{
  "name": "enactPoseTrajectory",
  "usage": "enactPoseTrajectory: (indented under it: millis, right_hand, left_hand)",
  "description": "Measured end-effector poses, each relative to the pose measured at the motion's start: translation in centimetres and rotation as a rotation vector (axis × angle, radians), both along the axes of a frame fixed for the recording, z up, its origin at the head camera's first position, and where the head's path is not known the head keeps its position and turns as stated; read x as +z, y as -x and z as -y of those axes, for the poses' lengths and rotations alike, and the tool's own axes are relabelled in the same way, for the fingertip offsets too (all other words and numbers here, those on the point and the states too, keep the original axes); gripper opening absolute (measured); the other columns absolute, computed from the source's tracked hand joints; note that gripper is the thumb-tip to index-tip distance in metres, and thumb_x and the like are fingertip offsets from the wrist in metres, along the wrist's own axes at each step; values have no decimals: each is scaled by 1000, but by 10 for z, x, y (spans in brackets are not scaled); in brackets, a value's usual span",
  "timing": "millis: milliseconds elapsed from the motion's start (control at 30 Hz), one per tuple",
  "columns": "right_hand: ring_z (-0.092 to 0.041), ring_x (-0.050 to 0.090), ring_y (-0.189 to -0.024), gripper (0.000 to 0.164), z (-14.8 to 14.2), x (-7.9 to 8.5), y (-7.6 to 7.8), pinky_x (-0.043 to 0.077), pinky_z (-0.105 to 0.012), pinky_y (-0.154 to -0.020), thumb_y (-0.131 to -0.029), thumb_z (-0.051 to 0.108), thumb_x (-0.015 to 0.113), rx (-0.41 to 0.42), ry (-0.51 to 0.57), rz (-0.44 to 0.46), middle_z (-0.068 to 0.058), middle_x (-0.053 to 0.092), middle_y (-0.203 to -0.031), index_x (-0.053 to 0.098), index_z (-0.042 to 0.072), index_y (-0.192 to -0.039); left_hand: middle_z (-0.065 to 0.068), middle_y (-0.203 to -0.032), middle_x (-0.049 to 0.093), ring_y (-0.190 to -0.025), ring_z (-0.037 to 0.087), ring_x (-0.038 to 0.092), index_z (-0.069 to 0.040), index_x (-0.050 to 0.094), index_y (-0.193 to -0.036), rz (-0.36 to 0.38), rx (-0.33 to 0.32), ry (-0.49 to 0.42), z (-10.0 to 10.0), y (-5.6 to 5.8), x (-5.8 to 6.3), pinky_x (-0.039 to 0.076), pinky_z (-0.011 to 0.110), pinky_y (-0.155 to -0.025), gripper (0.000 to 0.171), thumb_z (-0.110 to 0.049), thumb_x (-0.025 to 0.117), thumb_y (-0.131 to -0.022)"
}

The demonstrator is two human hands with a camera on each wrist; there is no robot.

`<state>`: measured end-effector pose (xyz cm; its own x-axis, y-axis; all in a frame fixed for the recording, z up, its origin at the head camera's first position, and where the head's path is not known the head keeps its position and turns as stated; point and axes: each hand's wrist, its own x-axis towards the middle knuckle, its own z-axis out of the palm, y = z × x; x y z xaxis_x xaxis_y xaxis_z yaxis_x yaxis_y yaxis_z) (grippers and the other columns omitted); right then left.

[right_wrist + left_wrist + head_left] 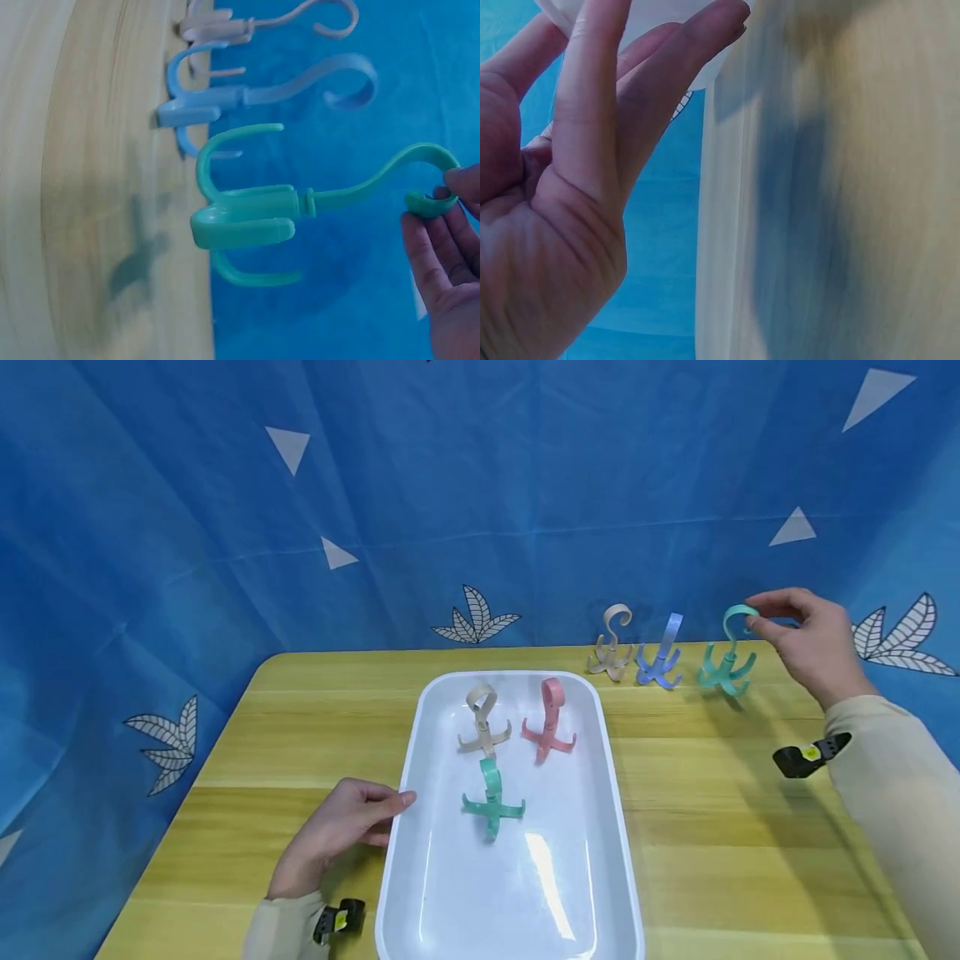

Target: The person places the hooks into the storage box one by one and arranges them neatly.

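A blue curtain [480, 460] hangs behind our wooden table [697, 877]. At two o'clock from the white tray [480, 897], the right hand [813, 639], fingers drawn together, pinches a green hook [726, 670] by its curl. The left hand [337, 827] grips the tray's nine o'clock rim; only the left wrist view shows us its palm. Only the head view shows three hooks [492, 808] inside.

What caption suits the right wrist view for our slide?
Right hand pinches a green four-pronged plastic hook beside a similar blue one.
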<state>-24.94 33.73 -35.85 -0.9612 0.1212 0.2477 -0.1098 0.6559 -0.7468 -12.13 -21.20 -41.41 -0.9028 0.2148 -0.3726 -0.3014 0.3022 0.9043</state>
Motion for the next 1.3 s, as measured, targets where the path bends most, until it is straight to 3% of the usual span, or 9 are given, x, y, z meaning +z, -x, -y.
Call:
enactPoseTrajectory:
  millis: [333,633,900,1067,1300]
  right_hand:
    - [-11,47,-98,44,0,5,-22,43,-33,-75,-102,36,52,-13,-131,75,-10,50,-122,57,4,-132]
    - [1,45,-96,41,6,7,-33,42,-17,-74,-102,32,54,-27,-91,21,-2,50,-119,59,5,-131]
    - [2,42,-96,36,19,10,-54,44,-23,-80,-102,24,52,-95,-121,-16,-4,50,-118,59,1,-130]
    - [4,41,-96,34,21,12,-63,42,-18,-79,-102,22,53,-81,-125,-29,-4,50,-116,60,1,-128]
    - [9,42,-92,33,25,10,-64,41,-11,-74,-102,22,54,-40,-125,-15,-10,53,-117,59,2,-128]
  left_hand:
    - [16,-98,71,-84,27,71,10,71,-107,-22,-30,-13,-2,2,-1,60,38,-72,45,-33,71,-93]
    - [14,-96,72,-84,25,71,9,72,-106,-4,-5,7,-2,-1,-1,60,36,-72,47,-36,71,-92]
    - [15,-96,72,-81,24,71,10,71,-106,-17,-9,-10,-3,-4,0,60,36,-72,47,-35,71,-93]
    - [16,-97,72,-81,25,72,10,71,-107,-18,-11,-13,-1,-3,1,60,36,-72,47,-35,71,-93]
    - [17,-99,71,-85,27,71,10,71,-107,-23,-1,-19,0,-2,1,59,37,-73,46,-34,71,-93]
